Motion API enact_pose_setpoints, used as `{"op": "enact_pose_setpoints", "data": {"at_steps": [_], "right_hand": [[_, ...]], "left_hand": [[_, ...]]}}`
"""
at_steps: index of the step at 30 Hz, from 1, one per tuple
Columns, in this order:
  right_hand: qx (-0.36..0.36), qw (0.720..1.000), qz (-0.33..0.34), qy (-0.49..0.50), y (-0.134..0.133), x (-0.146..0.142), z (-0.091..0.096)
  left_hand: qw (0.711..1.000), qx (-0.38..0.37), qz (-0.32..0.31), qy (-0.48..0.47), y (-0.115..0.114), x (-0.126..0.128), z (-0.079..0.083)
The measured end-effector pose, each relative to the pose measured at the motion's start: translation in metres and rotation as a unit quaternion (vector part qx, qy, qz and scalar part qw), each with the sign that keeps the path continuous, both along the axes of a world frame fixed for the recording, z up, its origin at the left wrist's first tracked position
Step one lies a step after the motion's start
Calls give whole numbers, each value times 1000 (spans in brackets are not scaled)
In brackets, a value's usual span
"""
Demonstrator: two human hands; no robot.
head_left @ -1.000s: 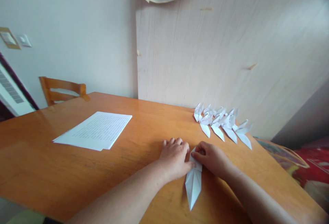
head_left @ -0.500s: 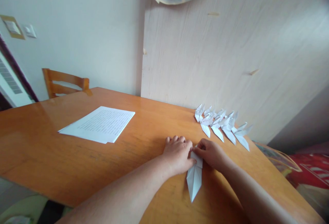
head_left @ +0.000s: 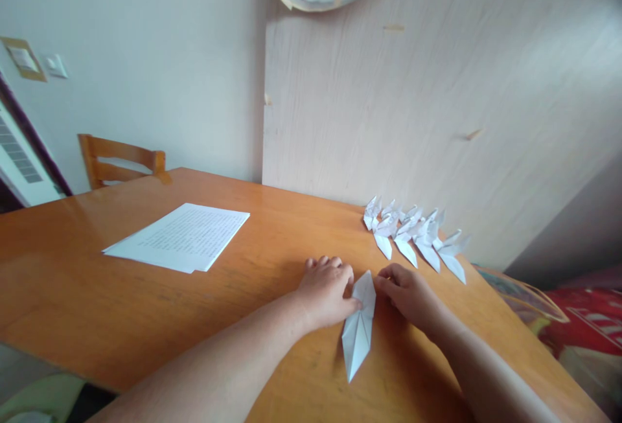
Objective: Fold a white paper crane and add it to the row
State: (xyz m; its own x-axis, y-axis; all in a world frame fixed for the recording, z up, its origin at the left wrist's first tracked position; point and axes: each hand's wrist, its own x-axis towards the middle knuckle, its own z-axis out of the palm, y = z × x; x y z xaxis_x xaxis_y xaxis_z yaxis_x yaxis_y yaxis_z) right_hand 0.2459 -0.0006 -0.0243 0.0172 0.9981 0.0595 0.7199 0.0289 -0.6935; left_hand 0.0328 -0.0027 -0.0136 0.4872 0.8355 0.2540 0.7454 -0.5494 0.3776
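Note:
A long, pointed piece of folded white paper [head_left: 358,329] lies flat on the orange wooden table [head_left: 272,248] near its front edge. My left hand [head_left: 324,290] rests on the table at the paper's left side, fingers curled, thumb pressing the paper's left edge. My right hand [head_left: 411,293] sits at the paper's right side, fingers bent, fingertips pinching the upper right edge. Both points of the paper show between and below my hands.
A row of several folded white paper pieces [head_left: 413,235] lies by the pale wood panel [head_left: 413,99] at the back right. A stack of printed sheets [head_left: 179,238] lies at the left. A wooden chair [head_left: 121,157] stands beyond the table's far left corner.
The paper's upper tip, earlier covered by my fingers, now lies flat and shows between my hands. My hands have drawn slightly apart. The view has shifted a little.

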Motion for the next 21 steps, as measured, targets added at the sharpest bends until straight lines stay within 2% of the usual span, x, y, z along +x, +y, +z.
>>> {"op": "enact_pose_setpoints", "data": {"at_steps": [3, 7, 15, 21], "right_hand": [[-15, 998, 4, -59, -4, 2, 4], [-35, 996, 10, -82, -4, 0, 5], [-23, 1000, 8, -5, -6, -9, 1], [-12, 996, 7, 93, -8, -13, 5]], "left_hand": [[1000, -19, 1, 4, 1, 1, 0], [999, -35, 12, -9, 1, 1, -1], [997, -71, 16, -25, 0, 1, 4], [993, -75, 20, -86, -2, 5, 4]]}}
